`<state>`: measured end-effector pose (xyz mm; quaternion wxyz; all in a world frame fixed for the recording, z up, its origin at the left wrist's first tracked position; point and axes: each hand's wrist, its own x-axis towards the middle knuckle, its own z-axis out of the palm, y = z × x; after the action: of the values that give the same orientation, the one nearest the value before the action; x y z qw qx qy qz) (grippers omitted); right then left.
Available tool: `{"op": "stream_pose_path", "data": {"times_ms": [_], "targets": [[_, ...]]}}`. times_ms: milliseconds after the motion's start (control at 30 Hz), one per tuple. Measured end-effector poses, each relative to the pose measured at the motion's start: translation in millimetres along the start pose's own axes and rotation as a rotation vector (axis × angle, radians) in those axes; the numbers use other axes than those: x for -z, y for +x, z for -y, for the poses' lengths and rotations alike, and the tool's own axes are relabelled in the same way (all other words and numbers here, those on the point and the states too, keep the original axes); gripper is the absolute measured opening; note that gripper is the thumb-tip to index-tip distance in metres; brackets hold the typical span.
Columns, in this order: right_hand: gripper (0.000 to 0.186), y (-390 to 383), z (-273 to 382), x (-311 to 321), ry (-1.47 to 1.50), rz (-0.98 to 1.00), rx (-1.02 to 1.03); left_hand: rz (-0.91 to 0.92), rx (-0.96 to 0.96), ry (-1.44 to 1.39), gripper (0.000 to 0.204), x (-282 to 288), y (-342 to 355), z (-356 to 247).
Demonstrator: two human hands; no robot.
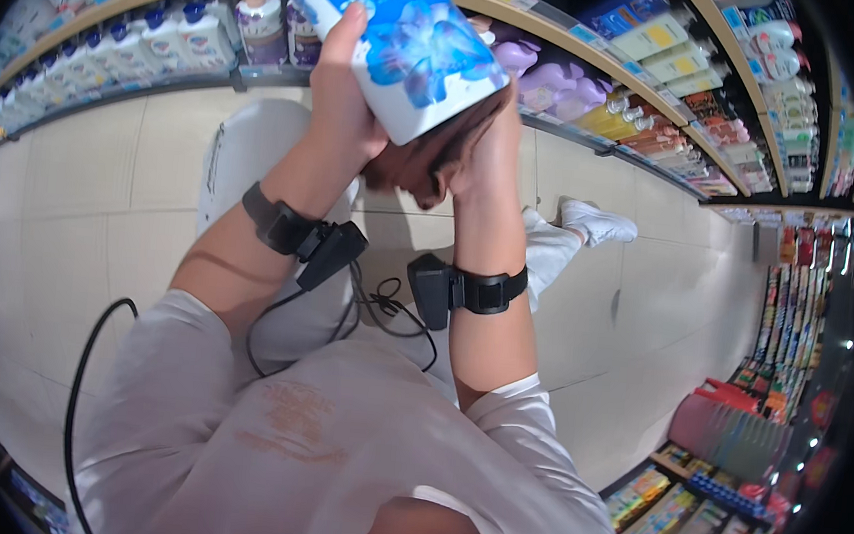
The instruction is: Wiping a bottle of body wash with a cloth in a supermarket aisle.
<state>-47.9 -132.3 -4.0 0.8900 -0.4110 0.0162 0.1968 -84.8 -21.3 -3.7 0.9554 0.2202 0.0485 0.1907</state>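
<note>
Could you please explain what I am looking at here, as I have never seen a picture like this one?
This is one picture from a wide fisheye camera worn on a person's head, looking down, so straight shelf edges bend near the rim. There is no machine: the person works with bare hands. Both forearms rise from the lower edge, each with a black wrist strap carrying a small wired device. The left hand and right hand together hold up a large white and blue bottle with a flower print. Behind it run shop shelves stocked with bottles, above a pale tiled floor. The person's white shoe shows on that floor.
</note>
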Motion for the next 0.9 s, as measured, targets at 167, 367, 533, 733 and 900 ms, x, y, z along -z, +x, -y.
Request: {"op": "stream_pose_path", "data": {"times_ms": [167, 367, 533, 733, 900], "targets": [[0.064, -29.3, -20.8, -5.0, -0.009, 0.081, 0.119, 0.050, -0.240, 0.263, 0.054, 7.4, 5.0, 3.9], [0.064, -36.9, -10.8, -15.4, -0.044, -0.075, 0.198, 0.145, -0.219, 0.396, 0.061, 23.4, 6.6, 6.0], [0.064, -33.0, 26.7, 3.7, 0.215, 0.146, -0.145, 0.298, -0.284, 0.467, 0.074, 25.6, -2.0, 11.4], [0.038, -40.7, 17.5, -0.2, -0.837, -0.410, 0.849, 0.255, -0.198, 0.396, 0.070, 15.1, -6.1, 21.8], [0.064, -20.7, 34.9, 24.8, -0.480, -0.107, 0.350, 0.313, -0.044, 0.343, 0.069, 13.7, -8.8, 16.6]]}}
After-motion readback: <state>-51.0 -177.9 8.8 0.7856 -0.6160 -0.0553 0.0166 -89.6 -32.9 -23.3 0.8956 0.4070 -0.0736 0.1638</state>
